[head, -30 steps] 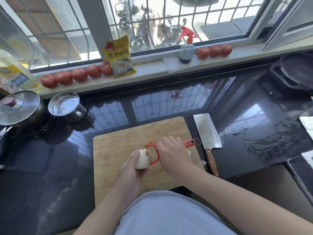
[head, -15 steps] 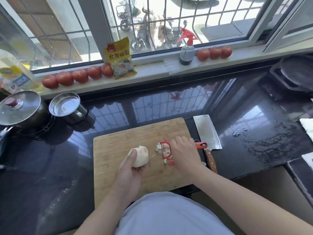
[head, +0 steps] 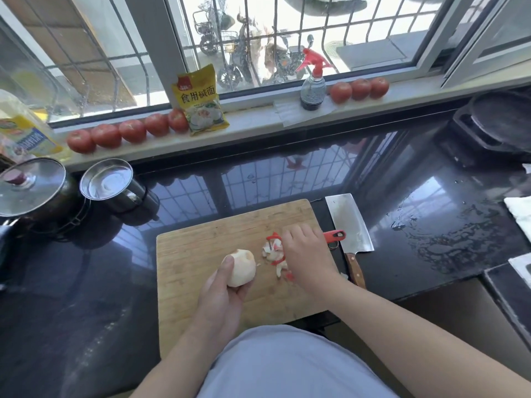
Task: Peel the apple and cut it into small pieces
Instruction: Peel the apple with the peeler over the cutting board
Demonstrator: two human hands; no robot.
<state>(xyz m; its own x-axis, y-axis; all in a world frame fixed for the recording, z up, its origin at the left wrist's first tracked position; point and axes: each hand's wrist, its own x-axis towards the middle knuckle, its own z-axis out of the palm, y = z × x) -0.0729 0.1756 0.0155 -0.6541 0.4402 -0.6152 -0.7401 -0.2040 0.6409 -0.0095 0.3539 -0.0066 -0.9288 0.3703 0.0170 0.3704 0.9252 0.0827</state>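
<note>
We see a glossy black countertop that mirrors the window bars, and on it a pale bamboo cutting board, rectangular with straight grain lines running left to right. Just off the board's right edge lies a cleaver with a broad steel blade and a brown wooden handle, its long axis running away from us, blade toward the window. Far left stand a dark pot with a glass lid and a steel mug; along the sill we count a row of red tomatoes, a yellow packet, a spray bottle with a red trigger, and three more tomatoes. Water beads on the counter at right. The apple sits over the middle of the board, round, peeled to a creamy matte flesh, its stem dimple turned up and away from us. The left hand cradles it from below, thumb laid on its left flank, the other fingers curled under it. Just to its right, apart from it, a small heap of curled peelings lies on the wood. The right hand covers a red peeler, fingers bent around it; its handle points right toward the cleaver, its red loop showing among the peelings.
</note>
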